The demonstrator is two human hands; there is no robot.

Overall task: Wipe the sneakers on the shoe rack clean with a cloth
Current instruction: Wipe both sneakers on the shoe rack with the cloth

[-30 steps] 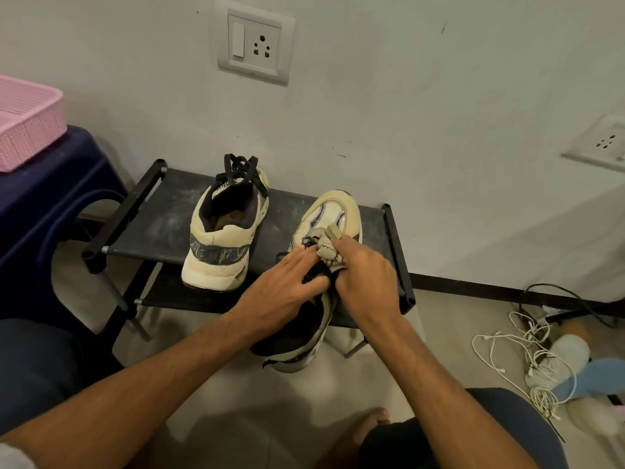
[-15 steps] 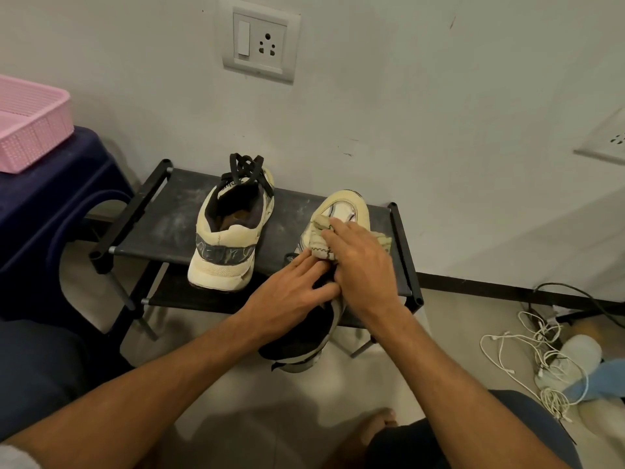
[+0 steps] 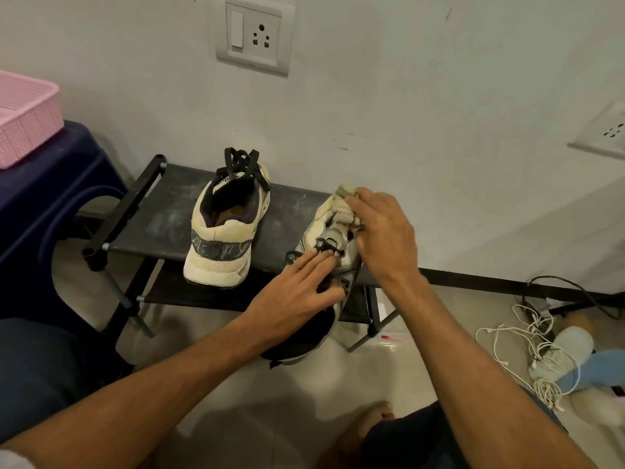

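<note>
Two cream sneakers with black laces sit on the black shoe rack (image 3: 162, 228). The left sneaker (image 3: 226, 228) stands alone, heel toward me. The right sneaker (image 3: 329, 238) juts over the rack's front edge. My left hand (image 3: 297, 292) rests on its laces and tongue with fingers fairly straight, steadying it. My right hand (image 3: 382, 235) grips a bunched beige cloth (image 3: 343, 206) and presses it onto the toe end of the right sneaker. Most of that toe is hidden under cloth and hand.
A dark blue plastic stool (image 3: 50, 198) with a pink basket (image 3: 23, 120) stands left of the rack. Wall sockets (image 3: 253, 35) are above. Tangled white cables (image 3: 534, 346) and soft toys (image 3: 581, 360) lie on the floor at right. My bare foot (image 3: 372, 418) is below.
My right hand has slid the cloth from the middle of the right sneaker forward to its toe. My left hand stays on the laces.
</note>
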